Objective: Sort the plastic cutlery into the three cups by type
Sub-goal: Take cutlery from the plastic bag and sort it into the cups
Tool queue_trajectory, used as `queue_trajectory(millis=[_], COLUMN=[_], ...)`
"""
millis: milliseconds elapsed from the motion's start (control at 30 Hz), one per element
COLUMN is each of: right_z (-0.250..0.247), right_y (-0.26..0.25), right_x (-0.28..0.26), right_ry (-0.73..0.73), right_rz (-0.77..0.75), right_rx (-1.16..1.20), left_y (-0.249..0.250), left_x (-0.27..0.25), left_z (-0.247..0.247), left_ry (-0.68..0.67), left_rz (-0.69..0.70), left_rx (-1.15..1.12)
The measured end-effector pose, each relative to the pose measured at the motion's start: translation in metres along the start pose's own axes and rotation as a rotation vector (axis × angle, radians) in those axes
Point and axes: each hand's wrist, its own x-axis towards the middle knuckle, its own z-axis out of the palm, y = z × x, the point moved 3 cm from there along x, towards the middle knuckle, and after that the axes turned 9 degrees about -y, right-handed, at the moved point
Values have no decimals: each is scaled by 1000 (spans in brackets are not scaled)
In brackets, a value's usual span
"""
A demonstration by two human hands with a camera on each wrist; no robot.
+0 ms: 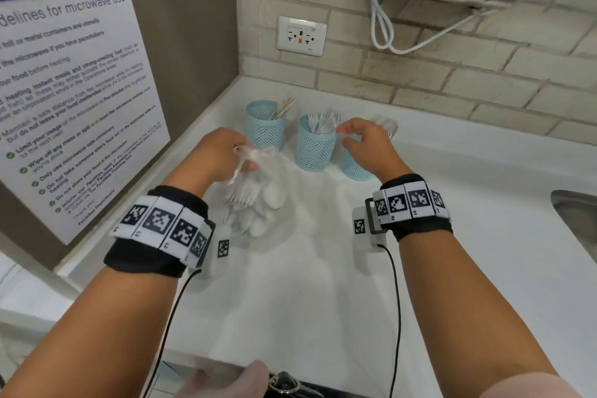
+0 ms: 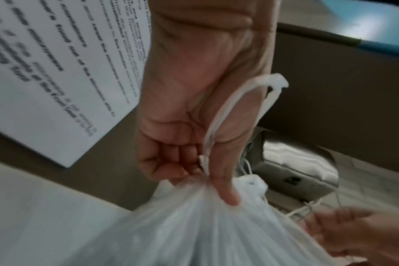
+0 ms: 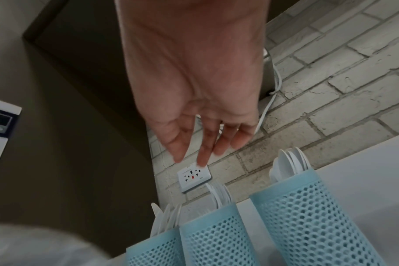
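Left hand (image 2: 194,126) pinches clear cutlery bag (image 1: 258,200) at its gathered neck (bag hangs below fingers); right hand (image 3: 194,108) fingers loose, empty, above cups (image 3: 307,225).

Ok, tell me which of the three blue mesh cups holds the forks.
The middle cup: fork tines stick up from it. The left cup holds thin straight pieces, and the right cup, partly behind the right hand, holds spoons.

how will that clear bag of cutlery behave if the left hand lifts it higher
Probably floppy: the clear bag bunches thinly where the left hand pinches it. Likely bottom-heavy, with cutlery piled low. Fork tines could snag the film.
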Motion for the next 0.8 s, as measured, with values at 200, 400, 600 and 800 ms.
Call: queue_trajectory(millis=[200,400,600,800], right_z=[8,15,35,31], right_y=[-22,-5,10,15], right_x=[-22,-35,-39,-34], right_ry=[-306,-346,-290,-184], right_rz=[-61,107,122,138], right_rx=[276,260,197,246], left_y=[43,56,51,48], left_x=[16,27,32,29], left_z=[30,74,85,68], left_ry=[-194,-281,-317,-191], left_rz=[281,276,252,57], left_rx=[-322,-362,-277,-730])
